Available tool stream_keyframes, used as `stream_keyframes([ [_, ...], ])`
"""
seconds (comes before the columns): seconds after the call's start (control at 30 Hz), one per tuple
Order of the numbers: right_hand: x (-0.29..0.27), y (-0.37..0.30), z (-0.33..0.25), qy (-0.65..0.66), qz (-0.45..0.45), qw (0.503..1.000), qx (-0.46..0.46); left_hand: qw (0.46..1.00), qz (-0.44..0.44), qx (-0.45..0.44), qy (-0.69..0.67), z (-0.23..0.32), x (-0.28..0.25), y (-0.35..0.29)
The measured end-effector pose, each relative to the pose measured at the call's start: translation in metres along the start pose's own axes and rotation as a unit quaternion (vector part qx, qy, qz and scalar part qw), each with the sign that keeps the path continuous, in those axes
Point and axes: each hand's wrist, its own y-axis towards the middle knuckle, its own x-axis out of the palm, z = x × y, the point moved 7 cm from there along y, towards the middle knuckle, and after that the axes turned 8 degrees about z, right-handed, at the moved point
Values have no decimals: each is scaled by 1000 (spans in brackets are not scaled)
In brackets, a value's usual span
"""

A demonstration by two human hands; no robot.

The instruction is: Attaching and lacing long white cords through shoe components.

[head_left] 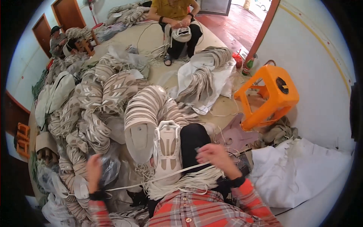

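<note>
A white shoe upper with tan panels rests on my black-trousered knee. My right hand is closed on one end of a white lace pulled taut across my lap. At the lower left my left hand grips the lace's other end, stretched out sideways. A bundle of white laces lies in my lap above my red plaid shirt.
Long curved stacks of tan-and-white shoe uppers pile up on the floor ahead and to the left. An orange plastic stool lies tipped at the right. White sacks lie by the wall. A seated person and another person work farther off.
</note>
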Motion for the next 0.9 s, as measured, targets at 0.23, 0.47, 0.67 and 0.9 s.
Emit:
stream_keyframes([
  [0.23,114,10,-17,-385,-7,870,-307,984,-80,19,-157,204,140,-25],
  [0.47,121,14,-14,-449,-23,851,-269,988,-42,-4,-150,198,149,-46],
  [0.67,122,30,-14,-456,-67,856,-236,986,-48,-1,-162,195,154,-41],
  [0.9,129,15,-42,-402,-3,821,-406,991,-22,19,-130,195,145,-41],
])
